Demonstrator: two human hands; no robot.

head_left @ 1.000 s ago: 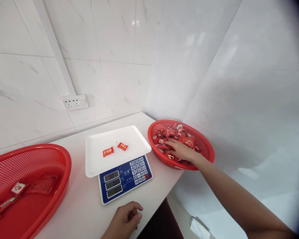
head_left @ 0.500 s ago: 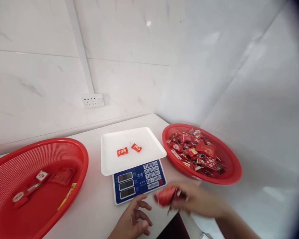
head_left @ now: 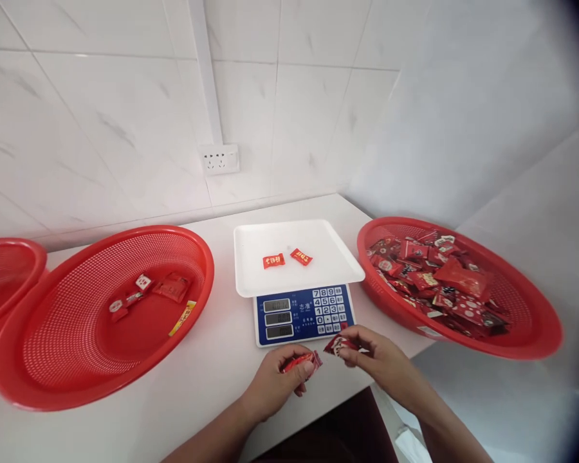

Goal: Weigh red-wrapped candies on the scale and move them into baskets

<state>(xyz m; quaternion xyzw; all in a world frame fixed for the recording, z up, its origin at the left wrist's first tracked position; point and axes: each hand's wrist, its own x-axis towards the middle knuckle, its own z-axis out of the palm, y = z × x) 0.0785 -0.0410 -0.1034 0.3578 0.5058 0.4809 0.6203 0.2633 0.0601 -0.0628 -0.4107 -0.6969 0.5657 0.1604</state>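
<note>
My left hand (head_left: 277,382) is closed around a red wrapped candy (head_left: 300,361) just in front of the scale. My right hand (head_left: 376,355) pinches another red wrapped candy (head_left: 338,344) beside it, the two hands almost touching. The blue-faced scale (head_left: 303,315) carries a white tray (head_left: 296,270) with two red candies (head_left: 287,258) on it. To the right, a red basket (head_left: 525,341) is piled with several red candies (head_left: 434,283). To the left, a second red basket (head_left: 101,366) holds a few candy packets (head_left: 149,292).
The edge of a third red basket (head_left: 4,270) shows at the far left. A wall socket (head_left: 219,159) sits on the tiled wall behind the scale. The white counter (head_left: 207,379) ends at a front edge just under my hands.
My right hand left the right basket with candies and came in front of the scale. My left hand rose and closed on one candy. The camera view shifted left and downward.
</note>
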